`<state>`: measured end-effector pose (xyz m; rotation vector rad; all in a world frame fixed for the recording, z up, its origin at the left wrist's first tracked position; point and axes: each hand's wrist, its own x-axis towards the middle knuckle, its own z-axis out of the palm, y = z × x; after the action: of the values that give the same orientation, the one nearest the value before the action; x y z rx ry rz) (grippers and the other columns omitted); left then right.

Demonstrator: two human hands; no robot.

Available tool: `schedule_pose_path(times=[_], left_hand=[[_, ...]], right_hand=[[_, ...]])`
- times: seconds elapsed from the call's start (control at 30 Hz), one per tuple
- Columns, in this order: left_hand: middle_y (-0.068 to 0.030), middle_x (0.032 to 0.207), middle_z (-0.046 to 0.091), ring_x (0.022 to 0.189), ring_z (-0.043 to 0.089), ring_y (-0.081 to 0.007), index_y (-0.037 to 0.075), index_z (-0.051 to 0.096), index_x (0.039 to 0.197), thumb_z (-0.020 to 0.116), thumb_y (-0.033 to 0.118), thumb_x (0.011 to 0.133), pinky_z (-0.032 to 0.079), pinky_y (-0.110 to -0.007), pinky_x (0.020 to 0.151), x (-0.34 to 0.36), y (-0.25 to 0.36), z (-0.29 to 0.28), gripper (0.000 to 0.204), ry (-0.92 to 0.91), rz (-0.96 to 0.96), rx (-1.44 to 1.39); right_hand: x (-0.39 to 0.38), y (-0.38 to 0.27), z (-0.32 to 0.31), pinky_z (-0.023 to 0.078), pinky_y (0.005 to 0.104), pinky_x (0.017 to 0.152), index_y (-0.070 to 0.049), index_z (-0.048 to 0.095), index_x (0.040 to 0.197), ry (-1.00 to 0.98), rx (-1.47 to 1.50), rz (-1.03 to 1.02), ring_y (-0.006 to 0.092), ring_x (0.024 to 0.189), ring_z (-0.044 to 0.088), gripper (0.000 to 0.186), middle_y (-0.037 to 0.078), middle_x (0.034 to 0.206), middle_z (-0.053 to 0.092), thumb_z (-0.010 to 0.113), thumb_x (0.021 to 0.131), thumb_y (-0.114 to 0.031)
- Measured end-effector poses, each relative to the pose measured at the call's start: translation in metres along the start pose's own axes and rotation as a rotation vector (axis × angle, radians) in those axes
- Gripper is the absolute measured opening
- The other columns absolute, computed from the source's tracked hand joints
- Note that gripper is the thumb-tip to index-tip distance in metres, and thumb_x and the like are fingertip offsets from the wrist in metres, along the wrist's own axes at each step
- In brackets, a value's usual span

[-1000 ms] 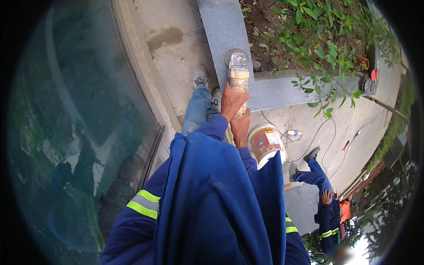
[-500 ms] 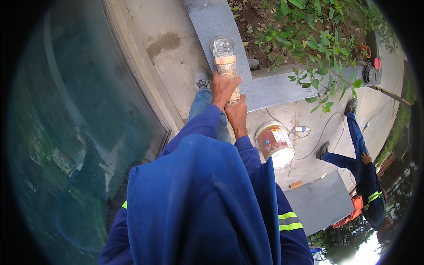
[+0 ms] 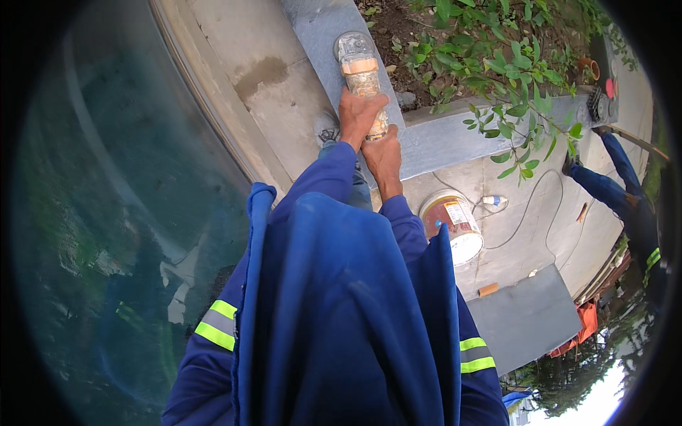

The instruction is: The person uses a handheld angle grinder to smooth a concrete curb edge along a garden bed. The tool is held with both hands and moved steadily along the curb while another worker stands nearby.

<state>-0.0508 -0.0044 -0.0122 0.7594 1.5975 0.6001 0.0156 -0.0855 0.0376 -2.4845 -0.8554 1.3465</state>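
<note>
Both hands grip a dusty angle grinder point(image 3: 364, 77), its disc head point(image 3: 353, 45) resting on the grey stone slab point(image 3: 312, 28) that caps a planter edge. My left hand point(image 3: 360, 116) wraps round the middle of the body. Just behind it, my right hand point(image 3: 383, 154) is closed about the rear end. The grinder points away from me, and the underside of its disc is hidden.
A reddish-brown bucket with a white bottom point(image 3: 455, 226) lies tipped near my right arm, with a cable and a plug point(image 3: 493, 201) beside it. Leafy branches point(image 3: 522, 67) overhang the slab. Glass point(image 3: 128, 199) spans the left. A person point(image 3: 625, 192) walks at far right.
The grinder and both hands have moved farther away along the slab. The person at the right has moved toward the far right.
</note>
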Motion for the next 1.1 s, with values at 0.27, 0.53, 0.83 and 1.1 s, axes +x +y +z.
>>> schedule_pose_path(times=[0.27,0.53,0.83,1.1], left_hand=[[-0.0249,0.111,0.076,0.101,0.076,-0.0373,-0.006,0.059,0.126,0.089,0.03,0.07,0.06,-0.046,0.091,-0.041,-0.006,0.004,0.073,-0.048,-0.078,0.095],[-0.0227,0.109,0.076,0.096,0.076,-0.0326,-0.007,0.061,0.121,0.088,0.027,0.072,0.061,-0.042,0.084,0.024,0.037,-0.008,0.066,-0.008,0.005,0.025],[-0.0234,0.111,0.076,0.099,0.076,-0.0343,-0.007,0.06,0.126,0.089,0.029,0.071,0.06,-0.043,0.089,-0.014,0.004,-0.026,0.072,-0.03,-0.081,0.1],[-0.0256,0.115,0.075,0.104,0.076,-0.0368,-0.008,0.06,0.127,0.091,0.029,0.07,0.06,-0.045,0.091,0.046,0.038,0.002,0.075,-0.044,-0.026,0.019]], right_hand=[[-0.028,0.044,0.012,0.057,0.0583,0.09,0.007,0.051,0.13,0.032,0.082,0.091,0.0557,0.104,0.073,0.078,0.039,0.104,0.074,0.084,0.084,-0.046],[0.021,-0.033,0.003,0.058,0.0573,0.09,0.009,0.054,0.125,0.038,0.063,-0.029,0.0543,0.104,0.073,0.075,0.038,0.105,0.074,0.087,0.082,-0.042],[-0.024,-0.006,0.021,0.058,0.0575,0.089,0.007,0.053,0.129,0.013,0.058,0.088,0.0551,0.103,0.073,0.077,0.039,0.103,0.074,0.086,0.082,-0.044],[0.035,-0.037,0.006,0.058,0.058,0.088,0.009,0.054,0.124,0.087,0.044,-0.038,0.0549,0.102,0.073,0.073,0.039,0.103,0.074,0.086,0.083,-0.043]])
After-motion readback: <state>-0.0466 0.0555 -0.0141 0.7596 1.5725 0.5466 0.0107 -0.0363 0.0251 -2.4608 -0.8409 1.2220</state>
